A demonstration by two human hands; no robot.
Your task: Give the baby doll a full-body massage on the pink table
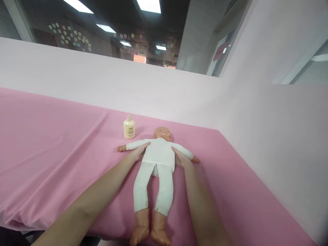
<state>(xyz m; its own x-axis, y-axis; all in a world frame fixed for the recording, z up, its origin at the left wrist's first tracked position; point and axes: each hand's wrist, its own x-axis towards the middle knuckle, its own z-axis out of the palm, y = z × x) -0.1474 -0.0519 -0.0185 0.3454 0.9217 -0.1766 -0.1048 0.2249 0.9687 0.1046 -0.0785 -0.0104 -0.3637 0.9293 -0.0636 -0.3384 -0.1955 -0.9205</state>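
Note:
A baby doll (pixel 160 153) in a white top and white trousers lies on its back on the pink sheet (pixel 77 136). Its head is toward the wall, its arms spread, and its bare feet point at me. My left hand (pixel 141 151) grips one side of the doll's chest, just under its arm, thumb on the front. On the opposite side my right hand (pixel 179 157) does the same, thumb near the armpit. The other fingers of both hands are mostly hidden beside or beneath the doll's body.
Beyond the doll's outstretched arm on the left stands a cream pump bottle (pixel 129 128). A white wall (pixel 179 99) with a window (pixel 102 34) runs behind the sheet, and another wall (pixel 282 136) closes off the right side. The sheet's near edge hangs in folds.

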